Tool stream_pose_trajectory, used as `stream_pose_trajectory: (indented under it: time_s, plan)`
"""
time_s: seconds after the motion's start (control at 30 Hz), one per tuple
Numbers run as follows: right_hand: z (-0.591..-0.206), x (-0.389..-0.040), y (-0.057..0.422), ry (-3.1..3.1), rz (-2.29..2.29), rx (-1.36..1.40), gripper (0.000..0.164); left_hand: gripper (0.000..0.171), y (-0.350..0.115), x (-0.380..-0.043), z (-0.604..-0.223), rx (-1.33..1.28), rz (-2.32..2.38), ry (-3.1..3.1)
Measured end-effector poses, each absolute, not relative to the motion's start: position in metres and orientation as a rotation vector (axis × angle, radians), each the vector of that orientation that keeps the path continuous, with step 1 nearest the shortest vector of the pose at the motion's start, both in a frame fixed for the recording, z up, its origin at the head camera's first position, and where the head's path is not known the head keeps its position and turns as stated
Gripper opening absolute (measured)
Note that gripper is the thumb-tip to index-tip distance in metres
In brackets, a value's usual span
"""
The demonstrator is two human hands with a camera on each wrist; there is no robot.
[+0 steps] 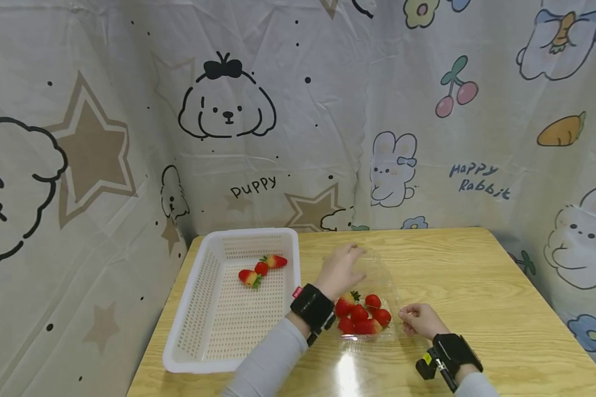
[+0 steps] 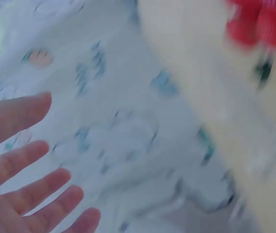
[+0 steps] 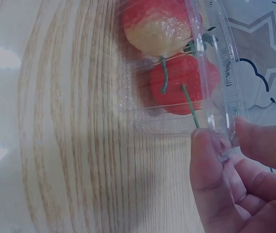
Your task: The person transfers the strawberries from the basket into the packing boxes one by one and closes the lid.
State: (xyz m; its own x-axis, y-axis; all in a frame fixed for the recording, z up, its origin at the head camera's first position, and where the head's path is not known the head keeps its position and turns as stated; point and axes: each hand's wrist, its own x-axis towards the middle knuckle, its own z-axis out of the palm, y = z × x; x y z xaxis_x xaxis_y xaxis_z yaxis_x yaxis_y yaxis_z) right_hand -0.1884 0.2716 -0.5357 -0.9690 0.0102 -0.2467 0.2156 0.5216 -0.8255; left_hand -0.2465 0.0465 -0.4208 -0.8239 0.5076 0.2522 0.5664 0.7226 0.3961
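Note:
A clear plastic clamshell box [image 1: 392,300] lies on the wooden table with several red strawberries [image 1: 362,317] in it. My right hand [image 1: 419,320] pinches the box's right rim [image 3: 225,121] between thumb and fingers [image 3: 210,174]. Two strawberries [image 3: 176,82] show through the plastic in the right wrist view. My left hand [image 1: 340,270] hovers over the box's open lid with straight, spread fingers [image 2: 26,165] and holds nothing. A white perforated basket [image 1: 198,309] stands to the left with three strawberries [image 1: 260,269] at its far end.
The wooden table [image 1: 477,286] stands in a corner hung with cartoon-printed cloth [image 1: 228,116] behind and on both sides. Bare tabletop stretches to the right of the box. The basket's near half [image 1: 228,331] holds nothing.

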Motion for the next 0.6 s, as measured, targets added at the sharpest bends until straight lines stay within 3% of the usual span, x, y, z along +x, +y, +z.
stream_pose_trajectory:
  time_s: [0.27,0.6]
  plan:
    - [-0.537,-0.187,0.272,2.551,-1.434,0.206,0.017,0.058,-0.017,-0.287,-0.371,-0.687,-0.626,-2.555]
    - [-0.541,-0.189,0.274,2.54,-1.451,0.2,0.017,0.058,-0.092,-0.319,-0.403,-0.339,-0.697,-2.749]
